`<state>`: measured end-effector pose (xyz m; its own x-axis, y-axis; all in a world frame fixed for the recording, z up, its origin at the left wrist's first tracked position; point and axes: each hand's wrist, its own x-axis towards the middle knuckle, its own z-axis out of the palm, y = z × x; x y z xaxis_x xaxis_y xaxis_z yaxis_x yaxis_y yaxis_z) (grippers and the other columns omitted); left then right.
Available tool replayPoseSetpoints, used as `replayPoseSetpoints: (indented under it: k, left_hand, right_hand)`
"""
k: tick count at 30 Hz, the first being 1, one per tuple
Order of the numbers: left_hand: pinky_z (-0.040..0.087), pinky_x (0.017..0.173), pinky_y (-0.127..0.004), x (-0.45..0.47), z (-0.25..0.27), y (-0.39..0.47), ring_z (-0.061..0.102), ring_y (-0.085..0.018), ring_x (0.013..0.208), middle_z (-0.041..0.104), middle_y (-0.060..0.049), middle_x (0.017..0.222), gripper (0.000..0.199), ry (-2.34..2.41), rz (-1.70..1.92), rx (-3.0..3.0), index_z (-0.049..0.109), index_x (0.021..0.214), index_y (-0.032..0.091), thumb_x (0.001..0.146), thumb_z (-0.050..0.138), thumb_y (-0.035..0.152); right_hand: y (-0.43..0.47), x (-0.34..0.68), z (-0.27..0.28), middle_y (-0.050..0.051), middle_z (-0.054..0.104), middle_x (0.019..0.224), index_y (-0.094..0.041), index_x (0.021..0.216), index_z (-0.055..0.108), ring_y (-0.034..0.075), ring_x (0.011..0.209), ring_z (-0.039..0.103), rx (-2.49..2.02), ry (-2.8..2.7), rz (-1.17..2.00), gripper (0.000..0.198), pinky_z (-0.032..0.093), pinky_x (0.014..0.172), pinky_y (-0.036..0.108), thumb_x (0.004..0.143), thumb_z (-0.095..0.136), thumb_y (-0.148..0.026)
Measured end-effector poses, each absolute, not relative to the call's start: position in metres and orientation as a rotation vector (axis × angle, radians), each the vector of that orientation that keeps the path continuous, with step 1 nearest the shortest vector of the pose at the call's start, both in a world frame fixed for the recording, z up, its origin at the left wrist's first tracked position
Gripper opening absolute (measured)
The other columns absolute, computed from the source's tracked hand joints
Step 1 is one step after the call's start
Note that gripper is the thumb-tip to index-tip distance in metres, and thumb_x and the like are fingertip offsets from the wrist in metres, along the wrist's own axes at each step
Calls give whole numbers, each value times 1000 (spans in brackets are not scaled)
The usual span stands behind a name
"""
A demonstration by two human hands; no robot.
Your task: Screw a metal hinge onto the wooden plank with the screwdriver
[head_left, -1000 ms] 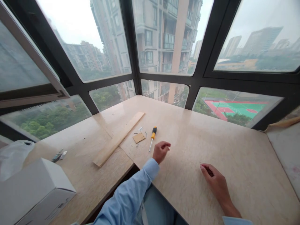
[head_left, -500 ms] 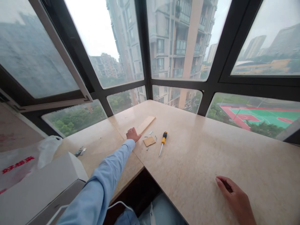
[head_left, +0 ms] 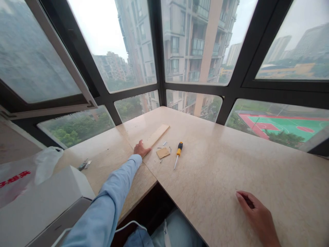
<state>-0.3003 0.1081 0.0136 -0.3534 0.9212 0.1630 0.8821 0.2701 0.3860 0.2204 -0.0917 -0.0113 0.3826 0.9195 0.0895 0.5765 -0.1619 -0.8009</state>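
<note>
My left hand point(head_left: 141, 149) is at the near end of a narrow, pale wooden board point(head_left: 157, 135), its thumb on the right edge and fingers on the left. The board lies flat on the stone-patterned counter. Just right of it is a small square wooden piece point(head_left: 163, 153), with several small metal screws around it and little metal parts point(head_left: 164, 143) behind. A screwdriver point(head_left: 178, 152) with a yellow and black handle lies further right, tip toward me. Over the right side of the counter my right hand point(head_left: 255, 212) is curled, thumb against fingers; anything in the pinch is too small to make out.
Metal hinge-like parts point(head_left: 84, 164) lie on the left counter beside a white box point(head_left: 77, 181) and a plastic bag point(head_left: 48, 164). Dark window frames point(head_left: 160, 68) border the far edge. The counter's inner corner point(head_left: 157, 182) opens onto a dark gap near my lap.
My left hand has slid a little toward me and left along the board, uncovering more of it. The right hand stays in place. The view has shifted slightly.
</note>
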Motion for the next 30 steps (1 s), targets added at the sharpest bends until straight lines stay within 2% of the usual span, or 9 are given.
replayPoseSetpoints:
  k: [4, 13, 17, 24, 30]
  left_hand:
    - [42, 101, -37, -299, 14, 106, 57, -33, 120, 64, -18, 124, 99, 2382, 748, 1681, 35, 143, 10, 64, 79, 49]
    - [42, 100, -38, -293, 36, 104, 57, -31, 118, 64, -18, 120, 96, 2361, 982, 1636, 41, 140, 11, 61, 82, 48]
    - [45, 95, -37, -278, 55, 104, 61, -29, 109, 64, -16, 117, 93, 2254, 1090, 1550, 45, 137, 13, 59, 82, 51]
    - [48, 86, -36, -210, 71, 91, 61, -23, 93, 61, -7, 99, 93, 1912, 1247, 1558, 50, 133, 15, 54, 84, 51]
    - [49, 82, -35, -120, 83, 65, 58, -21, 91, 57, -6, 99, 94, 1582, 1235, 1565, 50, 132, 14, 52, 86, 50]
  right_hand:
    - [-93, 217, -5, 10, 75, 86, -21, 80, 72, 29, 75, 69, -1864, -1272, 578, 48, 55, 75, 41, 65, 56, -64]
    - [-93, 215, -1, 10, 75, 88, -21, 80, 71, 29, 76, 68, -1861, -1260, 613, 50, 54, 76, 41, 63, 56, -66]
    - [-93, 216, -4, 11, 75, 88, -22, 81, 71, 29, 76, 68, -1855, -1268, 621, 50, 53, 75, 41, 64, 56, -65]
    - [-92, 217, -9, 12, 74, 92, -20, 84, 70, 29, 81, 68, -1792, -1302, 604, 47, 51, 78, 41, 69, 54, -61]
    - [-92, 215, -9, 12, 73, 89, -18, 84, 70, 27, 80, 66, -1693, -1285, 582, 42, 50, 78, 40, 74, 56, -57]
